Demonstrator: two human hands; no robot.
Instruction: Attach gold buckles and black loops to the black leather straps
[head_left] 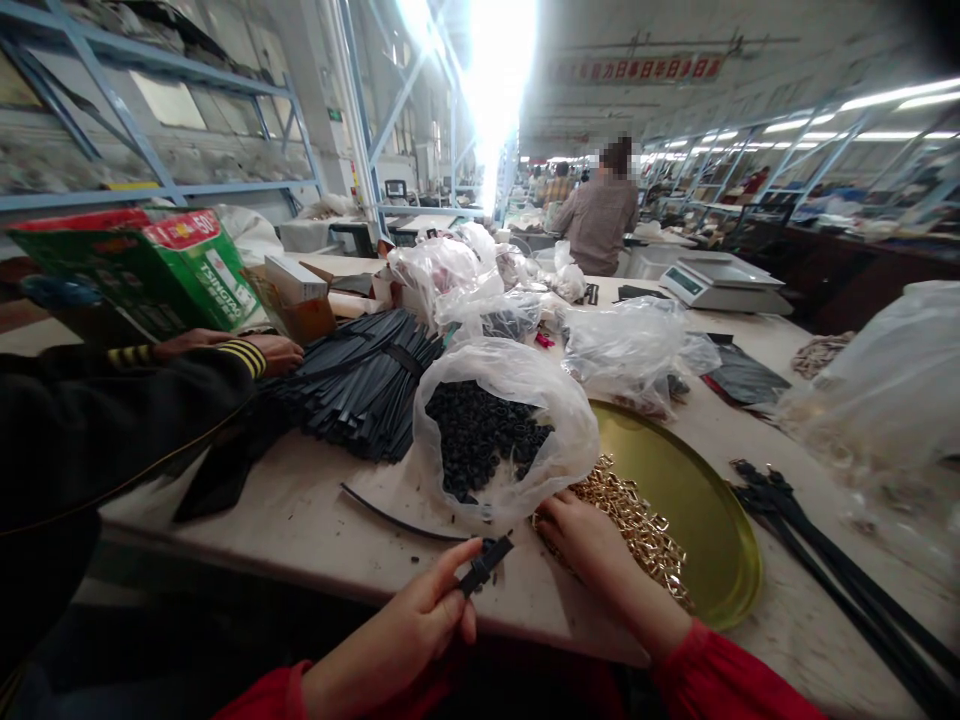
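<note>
My left hand (431,605), low in the middle, is closed round the end of a black strap (480,570) with a small black loop on it. My right hand (585,540) is at the left edge of a heap of gold metal buckles (634,515). Its fingers are curled down among the pieces, and their tips are partly hidden, so what they pinch cannot be seen. Under the heap lies a round gold tray (720,540). Just beyond my hands an open clear plastic bag (577,420) holds many small black loops (480,430).
A co-worker's hands (262,352) rest at the left beside a bundle of black straps (360,385). Behind stand a green box (202,285), plastic bags (630,340) and a white scale (720,283). Finished-looking black straps (817,540) lie at the right. Another person (600,220) is farther back.
</note>
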